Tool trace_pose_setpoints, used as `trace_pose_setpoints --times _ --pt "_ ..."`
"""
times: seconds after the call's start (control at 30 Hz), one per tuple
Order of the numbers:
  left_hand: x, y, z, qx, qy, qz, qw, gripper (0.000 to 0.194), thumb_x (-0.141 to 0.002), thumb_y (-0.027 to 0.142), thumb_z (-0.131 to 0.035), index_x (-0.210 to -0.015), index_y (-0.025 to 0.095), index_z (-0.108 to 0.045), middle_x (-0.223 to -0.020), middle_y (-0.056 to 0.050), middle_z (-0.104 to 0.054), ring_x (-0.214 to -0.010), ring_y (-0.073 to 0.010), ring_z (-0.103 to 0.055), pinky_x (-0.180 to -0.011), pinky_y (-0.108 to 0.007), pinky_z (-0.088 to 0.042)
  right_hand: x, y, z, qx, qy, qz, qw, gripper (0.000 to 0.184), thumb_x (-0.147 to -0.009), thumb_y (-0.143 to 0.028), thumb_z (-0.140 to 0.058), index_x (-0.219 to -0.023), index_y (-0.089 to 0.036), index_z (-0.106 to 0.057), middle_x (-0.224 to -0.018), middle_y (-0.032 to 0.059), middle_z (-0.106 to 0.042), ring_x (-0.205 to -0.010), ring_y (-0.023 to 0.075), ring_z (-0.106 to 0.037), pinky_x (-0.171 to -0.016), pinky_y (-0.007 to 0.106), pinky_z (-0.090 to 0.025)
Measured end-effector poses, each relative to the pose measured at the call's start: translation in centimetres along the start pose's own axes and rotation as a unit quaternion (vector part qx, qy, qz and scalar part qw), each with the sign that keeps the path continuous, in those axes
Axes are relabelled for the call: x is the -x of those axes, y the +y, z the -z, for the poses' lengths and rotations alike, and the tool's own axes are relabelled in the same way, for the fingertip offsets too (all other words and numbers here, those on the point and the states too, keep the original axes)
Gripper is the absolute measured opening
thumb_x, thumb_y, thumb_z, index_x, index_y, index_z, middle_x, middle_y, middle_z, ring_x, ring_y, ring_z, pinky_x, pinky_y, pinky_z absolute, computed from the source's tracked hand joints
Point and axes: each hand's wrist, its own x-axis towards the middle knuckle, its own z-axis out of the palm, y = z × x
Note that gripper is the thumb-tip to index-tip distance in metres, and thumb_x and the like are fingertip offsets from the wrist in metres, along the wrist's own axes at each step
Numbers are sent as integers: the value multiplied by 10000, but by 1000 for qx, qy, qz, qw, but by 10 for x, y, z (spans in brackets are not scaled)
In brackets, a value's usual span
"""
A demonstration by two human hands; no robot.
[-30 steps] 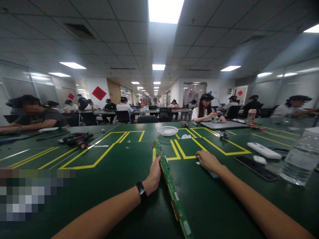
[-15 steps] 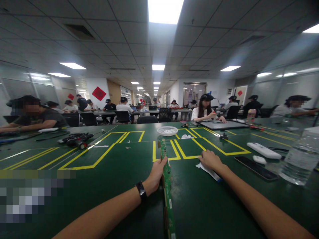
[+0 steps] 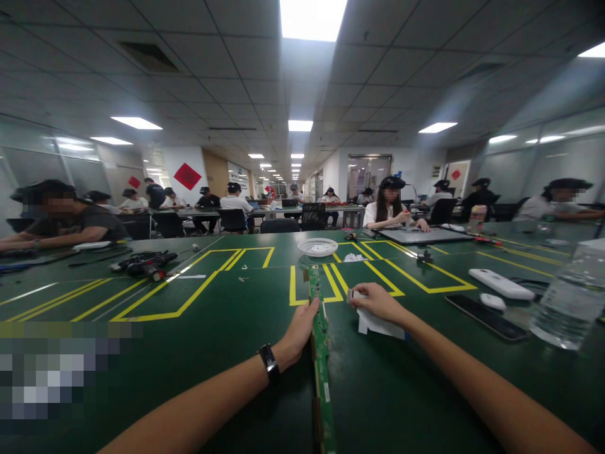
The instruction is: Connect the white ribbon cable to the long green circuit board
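Observation:
My left hand (image 3: 297,329), with a black wristband, is closed around a long, narrow green circuit board (image 3: 323,372). The board stands on edge and runs from mid-table toward me, its near end cut off by the lower edge of the view. To its right, my right hand (image 3: 378,304) pinches the end of a folded white strip (image 3: 378,326) that looks like a flat ribbon cable. A small greyish tip shows at my fingertips, and a bit of blue at the strip's other end under my wrist. A gap separates the strip from the board.
Ahead lies a white round basket (image 3: 317,247) on the green table (image 3: 227,378). A phone (image 3: 486,316), a white power bank (image 3: 501,284) and a clear water jug (image 3: 570,299) stand right. Dark tools (image 3: 146,265) lie left. Other people sit around.
My right hand has moved left toward the board, lifting the white strip's end from the table. The board in my left hand has swung more upright in view and shifted slightly right.

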Motion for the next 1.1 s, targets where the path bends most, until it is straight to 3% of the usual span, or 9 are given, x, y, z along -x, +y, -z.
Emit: trace_pose_setpoints --times 0.13,0.43,0.63,1.1 --pt "0 1 -1 -10 -7 -1 1000 498 -774 610 -552 -644 130 -572 -529 5 -553 -438 -85 -470 -464 -209 -361 5 -19 -8 -101 -48 3 994 328 -806 -427 -561 -732 -129 -675 -652 16 -604 -569 107 -481 -549 227 -328" --pt "-1 -3 -1 3 -32 -14 999 482 -808 587 -526 -760 114 -609 -636 -28 -632 -522 -105 -546 -521 -211 -419 11 -27 -30 -285 -127 -37 949 428 -813 -530 -546 -703 -125 -632 -593 -6 -571 -463 62 -405 -453 194 -277" --pt "0 0 -4 -7 -40 -2 999 510 -775 611 -551 -729 108 -615 -646 -51 -658 -514 -108 -549 -534 -220 -424 16 -37 -28 -321 -152 -35 934 402 -809 -513 -567 -713 -127 -626 -629 8 -613 -489 69 -462 -475 188 -321" --pt "-2 -4 -2 -15 -54 -9 998 527 -784 608 -538 -847 94 -633 -674 -62 -669 -549 -123 -578 -532 -220 -439 19 -39 -29 -327 -175 -55 927 378 -804 -502 -581 -758 -130 -633 -634 -5 -615 -482 60 -438 -474 191 -304"
